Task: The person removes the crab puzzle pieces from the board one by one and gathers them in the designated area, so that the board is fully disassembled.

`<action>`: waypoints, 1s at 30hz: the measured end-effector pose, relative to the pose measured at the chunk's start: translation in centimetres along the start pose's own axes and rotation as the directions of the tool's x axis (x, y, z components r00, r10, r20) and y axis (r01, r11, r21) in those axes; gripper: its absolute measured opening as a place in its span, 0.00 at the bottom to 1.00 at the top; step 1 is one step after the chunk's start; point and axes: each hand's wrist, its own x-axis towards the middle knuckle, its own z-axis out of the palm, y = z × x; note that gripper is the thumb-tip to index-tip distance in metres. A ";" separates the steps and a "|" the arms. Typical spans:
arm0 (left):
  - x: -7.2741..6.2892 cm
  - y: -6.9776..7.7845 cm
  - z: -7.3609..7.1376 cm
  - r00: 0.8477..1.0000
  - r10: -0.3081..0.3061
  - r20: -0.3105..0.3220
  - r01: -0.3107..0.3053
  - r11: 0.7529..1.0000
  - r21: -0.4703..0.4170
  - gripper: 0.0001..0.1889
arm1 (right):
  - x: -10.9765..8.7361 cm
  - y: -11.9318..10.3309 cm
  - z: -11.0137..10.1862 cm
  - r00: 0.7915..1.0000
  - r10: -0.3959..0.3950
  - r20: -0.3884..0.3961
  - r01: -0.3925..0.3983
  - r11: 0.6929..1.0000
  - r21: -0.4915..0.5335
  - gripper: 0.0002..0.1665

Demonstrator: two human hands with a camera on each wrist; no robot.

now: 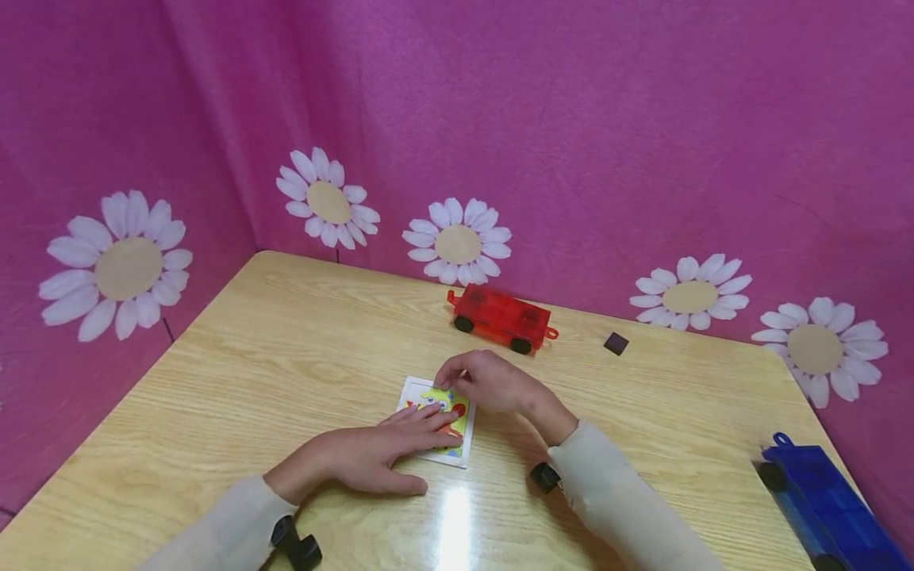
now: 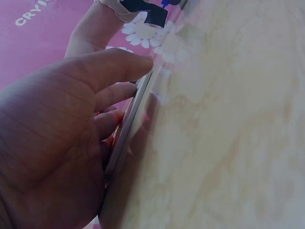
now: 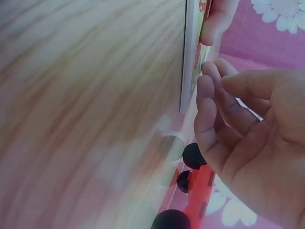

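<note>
Left hand [image 1: 374, 454] rests straight-fingered on the picture board [image 1: 465, 426], probably steadying it; right hand [image 1: 496, 382] is curled, thumb against fingers, by its far corner, nothing visibly pinched. Board's on the table [image 1: 286, 341], red wheeled toy [image 1: 500, 316] behind, maybe parked for elbow room

Your L hand [image 1: 378, 456] hides pt of the pic [image 1: 466, 424]; can't tell if your R hand [image 1: 496, 382] pinches anything. Blue car [image 1: 831, 507] cut off btm R, head cam.
</note>
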 end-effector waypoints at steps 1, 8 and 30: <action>0.0 0.0 0.0 1.000 0.001 0.000 -0.001 1.000 -0.002 0.35 | 0.0 0.0 0.0 1.000 0.005 -0.001 -0.005 1.000 -0.005 0.12; 0.0 -0.1 0.0 1.000 -0.015 0.013 0.015 1.000 -0.015 0.34 | -0.2 -0.6 0.5 0.999 -0.032 -0.024 0.029 0.996 -0.089 0.14; 0.0 0.0 -0.1 0.999 -0.044 0.032 0.045 0.999 -0.018 0.34 | 0.1 -0.7 1.2 1.000 0.003 -0.001 -0.003 0.992 -0.127 0.20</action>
